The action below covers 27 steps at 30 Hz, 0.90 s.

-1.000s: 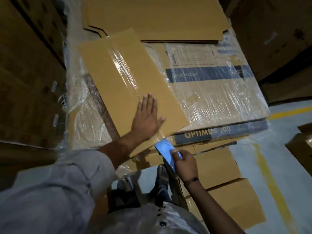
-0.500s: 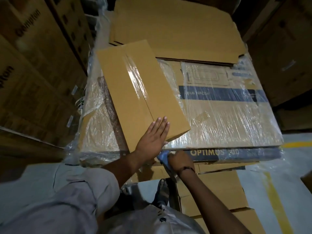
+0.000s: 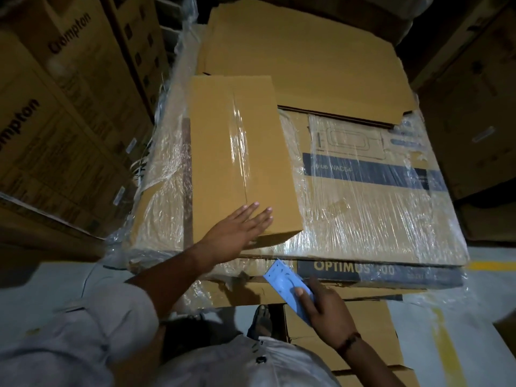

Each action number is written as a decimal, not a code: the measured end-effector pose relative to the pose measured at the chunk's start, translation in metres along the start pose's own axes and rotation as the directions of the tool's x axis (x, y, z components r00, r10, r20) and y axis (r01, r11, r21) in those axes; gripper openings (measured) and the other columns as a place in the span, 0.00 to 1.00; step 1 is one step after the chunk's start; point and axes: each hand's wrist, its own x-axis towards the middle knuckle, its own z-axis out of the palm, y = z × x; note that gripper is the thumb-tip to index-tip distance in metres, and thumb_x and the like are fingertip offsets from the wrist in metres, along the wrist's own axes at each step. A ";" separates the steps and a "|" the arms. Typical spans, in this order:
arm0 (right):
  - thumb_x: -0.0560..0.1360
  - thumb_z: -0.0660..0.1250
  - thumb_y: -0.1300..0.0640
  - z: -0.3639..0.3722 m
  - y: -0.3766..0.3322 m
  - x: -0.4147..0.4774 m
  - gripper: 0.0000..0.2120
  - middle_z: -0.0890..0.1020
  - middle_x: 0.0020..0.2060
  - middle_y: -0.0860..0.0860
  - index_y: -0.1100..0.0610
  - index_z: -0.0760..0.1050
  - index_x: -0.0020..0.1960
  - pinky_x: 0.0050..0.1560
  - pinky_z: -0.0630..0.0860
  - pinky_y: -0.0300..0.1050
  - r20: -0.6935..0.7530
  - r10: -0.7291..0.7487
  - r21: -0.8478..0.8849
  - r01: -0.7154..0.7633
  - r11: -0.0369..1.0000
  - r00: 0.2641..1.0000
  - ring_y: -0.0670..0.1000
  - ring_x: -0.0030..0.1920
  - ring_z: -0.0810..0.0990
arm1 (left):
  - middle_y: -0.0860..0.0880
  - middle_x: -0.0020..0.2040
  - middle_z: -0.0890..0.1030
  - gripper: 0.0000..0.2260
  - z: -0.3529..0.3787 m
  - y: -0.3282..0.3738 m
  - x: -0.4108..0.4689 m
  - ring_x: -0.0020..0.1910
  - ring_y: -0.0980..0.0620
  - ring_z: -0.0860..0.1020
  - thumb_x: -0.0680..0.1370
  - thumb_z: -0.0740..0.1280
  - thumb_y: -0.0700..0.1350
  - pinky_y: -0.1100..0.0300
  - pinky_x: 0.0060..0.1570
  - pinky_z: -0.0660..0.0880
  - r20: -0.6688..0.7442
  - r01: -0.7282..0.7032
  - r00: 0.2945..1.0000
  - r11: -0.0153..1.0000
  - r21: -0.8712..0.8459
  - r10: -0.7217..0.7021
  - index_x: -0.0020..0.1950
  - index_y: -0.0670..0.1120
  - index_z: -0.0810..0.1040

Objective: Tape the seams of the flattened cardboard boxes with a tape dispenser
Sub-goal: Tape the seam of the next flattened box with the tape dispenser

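While the left hand (image 3: 240, 230) lies flat and spread on the near end of the narrow flattened box (image 3: 240, 157), its fingers (image 3: 258, 212) released and pressing rather than gripping, the blue tape dispenser (image 3: 287, 286) sits off the box altogether, clasped in the right hand (image 3: 324, 311) below the near edge of the wrapped stack (image 3: 377, 219). That narrow box rests on top of the plastic-wrapped stack that serves as a worktop, its long axis running away from the person, and a shiny strip of clear tape (image 3: 240, 146) follows the centre seam along that same line. From the dispenser, the seam's near end lies up and to the left, just past the left hand; the right hand is the one carrying the tool, but the left is nearer the seam and partly covers its last stretch. By my reading, any further taping would have to start from the near edge and run away from the body, with the left palm shifted aside first. Whether the tape already reaches the near edge cannot be told, since the palm hides it. The dispenser's roll and cutting edge are not visible, only its flat blue side plate, and the right fingers wrap its lower part. A larger flattened sheet (image 3: 307, 62) lies at the far end of the stack, and more cardboard (image 3: 363, 331) by the person's feet is dim and partly cut off.
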 end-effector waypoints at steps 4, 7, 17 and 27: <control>0.81 0.51 0.31 -0.016 -0.015 -0.019 0.11 0.76 0.34 0.45 0.32 0.69 0.52 0.35 0.70 0.45 -0.034 -0.130 0.022 0.131 0.991 0.991 0.46 0.35 0.74 | 0.56 0.82 0.66 0.25 -0.044 0.015 -0.044 0.79 0.55 0.67 0.85 0.64 0.41 0.55 0.75 0.69 -0.170 0.160 0.933 0.789 -0.593 -0.316 0.82 0.55 0.67; 0.81 0.54 0.32 -0.025 -0.030 -0.025 0.13 0.79 0.39 0.44 0.37 0.73 0.53 0.37 0.71 0.45 -0.023 -0.165 0.093 0.166 0.982 0.986 0.46 0.38 0.77 | 0.55 0.73 0.77 0.16 -0.064 0.055 -0.061 0.67 0.58 0.79 0.86 0.63 0.47 0.53 0.67 0.79 0.164 0.281 0.869 0.192 -0.940 -0.466 0.75 0.55 0.76; 0.82 0.59 0.35 -0.037 -0.071 -0.019 0.19 0.83 0.41 0.47 0.47 0.80 0.50 0.40 0.72 0.40 0.108 -0.231 0.254 0.198 0.947 0.967 0.48 0.41 0.81 | 0.37 0.61 0.85 0.22 -0.072 0.103 -0.091 0.60 0.42 0.84 0.82 0.63 0.56 0.49 0.57 0.83 0.491 0.211 0.781 -0.577 -0.789 -0.386 0.64 0.41 0.84; 0.82 0.63 0.45 -0.022 -0.084 -0.010 0.12 0.81 0.39 0.47 0.49 0.81 0.49 0.39 0.71 0.38 0.203 -0.241 0.289 0.177 0.941 0.949 0.48 0.39 0.80 | 0.39 0.55 0.87 0.12 -0.050 0.102 -0.123 0.51 0.46 0.86 0.78 0.71 0.44 0.55 0.46 0.82 0.500 0.076 0.717 -0.658 -0.749 -0.486 0.58 0.41 0.86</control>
